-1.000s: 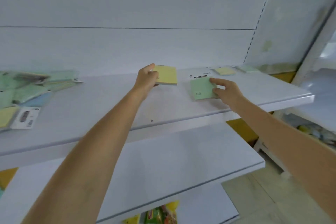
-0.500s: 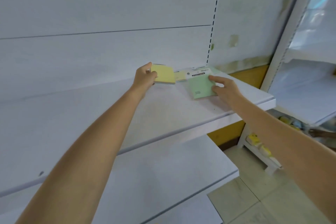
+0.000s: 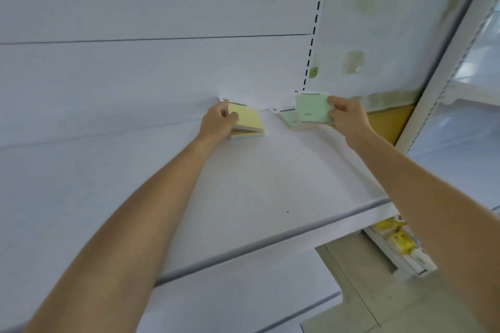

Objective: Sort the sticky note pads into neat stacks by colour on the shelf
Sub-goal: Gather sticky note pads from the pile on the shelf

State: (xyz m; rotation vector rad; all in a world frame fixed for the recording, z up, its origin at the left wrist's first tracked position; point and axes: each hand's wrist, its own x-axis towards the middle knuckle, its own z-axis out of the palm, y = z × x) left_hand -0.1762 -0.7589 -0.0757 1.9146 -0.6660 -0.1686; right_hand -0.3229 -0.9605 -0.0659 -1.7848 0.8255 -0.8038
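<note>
The yellow pad (image 3: 247, 116) is a pale, nearly square block of sticky notes with a dark strip along its far edge. The left hand (image 3: 217, 123) pinches it at its left side, thumb on top and fingers curled beneath. It sits slanted over a low stack (image 3: 249, 134) whose edges show peach and blue layers, at the back of the white shelf (image 3: 243, 184).

To the right, the right hand (image 3: 349, 116) grips a mint green pad (image 3: 312, 108) by its right edge, fingers curled round it. This pad has a white header card on top and small print low on its face. It is held over a second green pad (image 3: 287, 117) that lies flat on the shelf; whether the 2 touch cannot be told.

Behind them rises the white back panel (image 3: 162, 67) with a slotted upright (image 3: 315, 21). A lower shelf (image 3: 230, 292) juts out below, and yellow packets (image 3: 397, 238) lie on a rack at lower right, above the tiled floor (image 3: 365, 292). Both forearms cross the shelf's front.

The green pad's face tilts toward the camera, header toward the panel. Both held pads look almost square, so no long axis is clear.
</note>
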